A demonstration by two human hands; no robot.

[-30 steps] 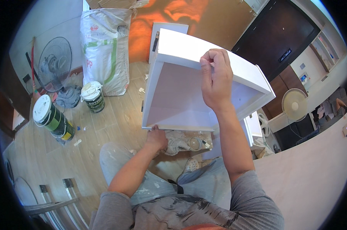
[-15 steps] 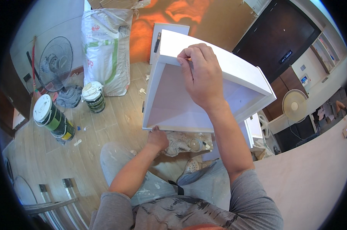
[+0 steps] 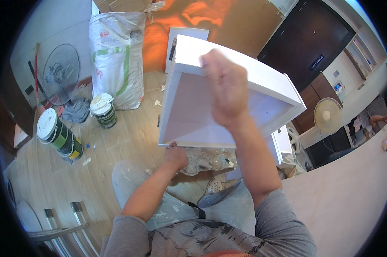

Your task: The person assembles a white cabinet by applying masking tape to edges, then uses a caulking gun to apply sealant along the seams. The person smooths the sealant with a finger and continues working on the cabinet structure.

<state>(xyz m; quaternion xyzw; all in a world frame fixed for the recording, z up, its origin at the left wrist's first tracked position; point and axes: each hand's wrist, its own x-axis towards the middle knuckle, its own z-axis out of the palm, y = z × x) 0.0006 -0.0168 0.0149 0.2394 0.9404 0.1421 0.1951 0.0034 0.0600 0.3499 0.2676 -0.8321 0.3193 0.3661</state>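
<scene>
A white open box like a drawer [image 3: 189, 68] stands tilted over my knees, its hollow side toward me. My left hand [image 3: 176, 156] is closed on its lower left edge, fingers over the rim. Near the top left edge is my right hand [image 3: 227, 92], blurred by motion, its fingers bunched together. Whatever is pinched there is too smeared to name. Beneath the box a crumpled grey rag [image 3: 196, 162] lies next to a small round cup [image 3: 218, 162].
On the left stand two stacked paint buckets [image 3: 56, 128], a single paint bucket [image 3: 103, 110], a floor fan [image 3: 63, 77] and a tall white sack [image 3: 116, 60]. Metal ladder legs [image 3: 78, 214] are at lower left. At right are a pale board [image 3: 343, 192] and another fan [image 3: 328, 115].
My right hand has shifted slightly and turned at the top edge, now blurred; a tiny orange-brown bit showed between its fingers before. My left hand keeps its place on the box.
</scene>
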